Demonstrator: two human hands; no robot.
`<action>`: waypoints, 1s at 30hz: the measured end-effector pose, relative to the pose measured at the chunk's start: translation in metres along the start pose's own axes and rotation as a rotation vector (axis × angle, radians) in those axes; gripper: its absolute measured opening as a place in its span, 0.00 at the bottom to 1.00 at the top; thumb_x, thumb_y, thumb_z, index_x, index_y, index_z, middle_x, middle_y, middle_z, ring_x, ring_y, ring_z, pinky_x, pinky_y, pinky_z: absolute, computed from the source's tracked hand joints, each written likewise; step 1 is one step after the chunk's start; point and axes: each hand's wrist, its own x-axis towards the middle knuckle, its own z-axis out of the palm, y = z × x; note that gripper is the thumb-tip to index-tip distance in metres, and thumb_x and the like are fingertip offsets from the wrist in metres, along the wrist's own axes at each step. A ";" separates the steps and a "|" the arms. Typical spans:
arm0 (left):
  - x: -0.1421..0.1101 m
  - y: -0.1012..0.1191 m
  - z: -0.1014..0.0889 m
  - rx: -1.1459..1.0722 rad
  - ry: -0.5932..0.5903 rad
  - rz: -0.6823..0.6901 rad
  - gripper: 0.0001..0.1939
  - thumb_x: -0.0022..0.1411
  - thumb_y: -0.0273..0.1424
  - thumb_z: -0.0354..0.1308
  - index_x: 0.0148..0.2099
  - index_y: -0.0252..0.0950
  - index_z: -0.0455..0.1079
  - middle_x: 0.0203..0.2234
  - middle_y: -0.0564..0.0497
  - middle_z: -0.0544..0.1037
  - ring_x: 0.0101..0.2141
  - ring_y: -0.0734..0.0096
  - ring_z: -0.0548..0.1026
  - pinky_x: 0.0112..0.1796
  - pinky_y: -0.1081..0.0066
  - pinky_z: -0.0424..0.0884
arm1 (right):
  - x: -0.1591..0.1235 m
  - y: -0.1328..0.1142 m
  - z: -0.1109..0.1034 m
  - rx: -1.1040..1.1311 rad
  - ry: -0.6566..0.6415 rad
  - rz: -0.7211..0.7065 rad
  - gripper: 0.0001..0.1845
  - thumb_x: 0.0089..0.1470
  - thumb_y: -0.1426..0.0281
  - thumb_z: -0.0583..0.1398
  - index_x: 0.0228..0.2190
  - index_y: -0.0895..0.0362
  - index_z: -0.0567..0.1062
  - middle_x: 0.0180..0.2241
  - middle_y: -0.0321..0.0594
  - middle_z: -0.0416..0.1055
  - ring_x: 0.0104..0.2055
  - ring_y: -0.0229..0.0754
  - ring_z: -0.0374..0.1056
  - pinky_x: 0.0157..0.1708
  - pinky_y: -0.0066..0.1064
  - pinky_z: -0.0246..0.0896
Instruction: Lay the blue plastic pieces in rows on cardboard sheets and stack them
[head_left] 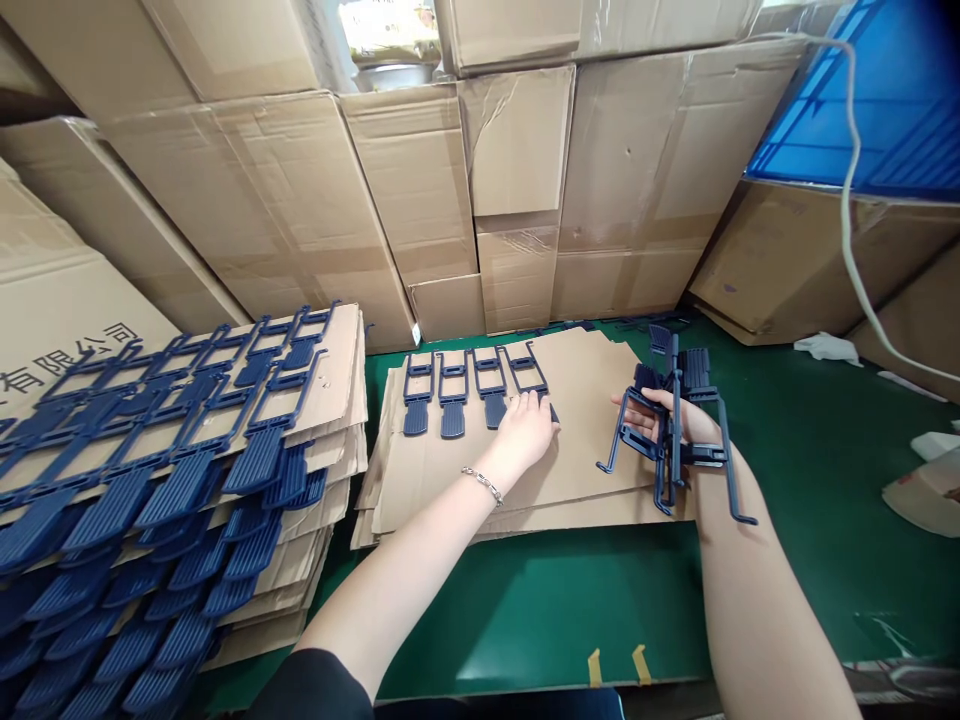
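My left hand [527, 432] is closed over the ribbed pad of a dark blue plastic frame [527, 372], which lies on a cardboard sheet [585, 440]; the hand hides most of that pad. To its left, three like frames, the nearest being a blue frame [491, 385], lie in a row with their pads toward me. In my right hand [701, 428], above the sheet's right edge, is a bunch of several blue plastic frames [675, 410], their pads up and bent legs hanging down. The fingers are partly hidden behind the bunch.
At left stands a tall stack of cardboard sheets [337, 390] layered with rows of blue frames. Cardboard boxes [525, 140] wall the back. A white cable [847, 200] hangs at right, above crumpled white paper [827, 348] on the green table [555, 600].
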 end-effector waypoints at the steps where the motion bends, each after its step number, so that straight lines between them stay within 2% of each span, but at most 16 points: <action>1: 0.000 -0.001 0.000 -0.011 0.001 0.002 0.26 0.63 0.34 0.43 0.58 0.20 0.53 0.56 0.30 0.56 0.58 0.53 0.52 0.56 0.59 0.46 | -0.001 0.000 0.001 -0.005 0.003 0.002 0.12 0.57 0.73 0.48 0.32 0.61 0.71 0.31 0.43 0.73 0.27 0.36 0.70 0.29 0.26 0.70; 5: -0.001 -0.006 0.000 -0.096 0.002 0.005 0.26 0.63 0.33 0.42 0.58 0.20 0.52 0.57 0.31 0.55 0.58 0.55 0.50 0.57 0.58 0.44 | -0.003 -0.002 0.005 -0.007 0.013 0.023 0.12 0.57 0.73 0.48 0.33 0.61 0.70 0.25 0.41 0.72 0.25 0.36 0.69 0.27 0.26 0.69; 9: -0.004 -0.006 -0.004 -0.267 0.016 -0.008 0.25 0.62 0.30 0.43 0.58 0.21 0.52 0.59 0.33 0.51 0.60 0.56 0.45 0.57 0.56 0.40 | 0.001 0.000 0.002 -0.031 0.022 0.010 0.12 0.57 0.74 0.48 0.33 0.63 0.70 0.28 0.44 0.73 0.26 0.37 0.69 0.28 0.27 0.69; 12: -0.010 0.004 -0.014 -0.492 0.030 0.017 0.25 0.62 0.31 0.42 0.59 0.26 0.51 0.61 0.40 0.47 0.60 0.62 0.41 0.58 0.60 0.36 | 0.007 0.004 -0.003 -0.058 0.012 -0.009 0.10 0.55 0.74 0.51 0.32 0.63 0.71 0.31 0.46 0.73 0.28 0.37 0.70 0.30 0.27 0.70; 14: -0.015 0.016 -0.020 -0.685 0.006 0.011 0.26 0.63 0.37 0.39 0.60 0.29 0.51 0.60 0.41 0.50 0.60 0.62 0.46 0.58 0.60 0.41 | 0.010 0.006 -0.004 -0.097 -0.018 -0.019 0.08 0.54 0.74 0.53 0.32 0.63 0.71 0.30 0.46 0.72 0.29 0.39 0.70 0.31 0.28 0.69; 15: -0.016 0.024 -0.022 -0.792 -0.028 0.002 0.27 0.63 0.40 0.37 0.59 0.30 0.54 0.58 0.41 0.55 0.58 0.61 0.52 0.57 0.60 0.48 | 0.011 0.008 -0.004 -0.123 -0.031 -0.020 0.07 0.53 0.73 0.54 0.31 0.63 0.71 0.29 0.46 0.72 0.28 0.39 0.70 0.30 0.28 0.69; 17: -0.017 0.038 -0.022 -1.013 -0.131 -0.021 0.29 0.63 0.44 0.34 0.54 0.30 0.60 0.51 0.39 0.67 0.49 0.60 0.67 0.48 0.61 0.64 | 0.010 0.010 0.002 -0.181 -0.050 -0.017 0.05 0.51 0.73 0.56 0.30 0.62 0.71 0.26 0.44 0.72 0.27 0.39 0.69 0.28 0.28 0.69; 19: -0.017 0.051 -0.017 -1.210 -0.222 -0.051 0.26 0.62 0.43 0.38 0.49 0.30 0.64 0.42 0.40 0.74 0.39 0.62 0.74 0.37 0.64 0.71 | 0.007 0.013 0.010 -0.248 -0.078 0.008 0.05 0.49 0.71 0.57 0.28 0.61 0.71 0.22 0.42 0.70 0.22 0.39 0.67 0.22 0.27 0.67; 22: -0.017 0.061 -0.007 -1.430 -0.235 -0.135 0.15 0.59 0.33 0.47 0.46 0.30 0.65 0.39 0.41 0.75 0.36 0.64 0.75 0.32 0.67 0.72 | 0.002 0.015 0.024 -0.343 -0.083 0.020 0.05 0.46 0.70 0.60 0.26 0.59 0.70 0.17 0.37 0.67 0.17 0.37 0.64 0.16 0.27 0.63; 24: -0.019 0.062 -0.002 -1.545 -0.205 -0.197 0.13 0.58 0.28 0.47 0.45 0.32 0.64 0.40 0.42 0.75 0.36 0.64 0.74 0.31 0.67 0.72 | 0.001 0.017 0.029 -0.359 -0.036 -0.016 0.06 0.42 0.71 0.61 0.26 0.57 0.69 0.16 0.35 0.65 0.17 0.36 0.63 0.16 0.26 0.63; 26: -0.022 0.061 0.000 -1.651 -0.172 -0.251 0.15 0.58 0.29 0.46 0.48 0.34 0.63 0.40 0.43 0.74 0.35 0.63 0.74 0.30 0.65 0.72 | 0.002 0.019 0.030 -0.332 -0.001 -0.085 0.09 0.39 0.74 0.62 0.26 0.57 0.68 0.16 0.32 0.64 0.16 0.34 0.61 0.14 0.24 0.60; 30: -0.027 0.055 -0.004 -1.840 -0.085 -0.311 0.17 0.59 0.31 0.47 0.51 0.37 0.60 0.44 0.43 0.72 0.38 0.64 0.73 0.36 0.64 0.70 | 0.010 0.020 0.026 -0.342 0.031 -0.168 0.09 0.35 0.74 0.61 0.24 0.58 0.67 0.18 0.35 0.65 0.16 0.33 0.61 0.14 0.24 0.59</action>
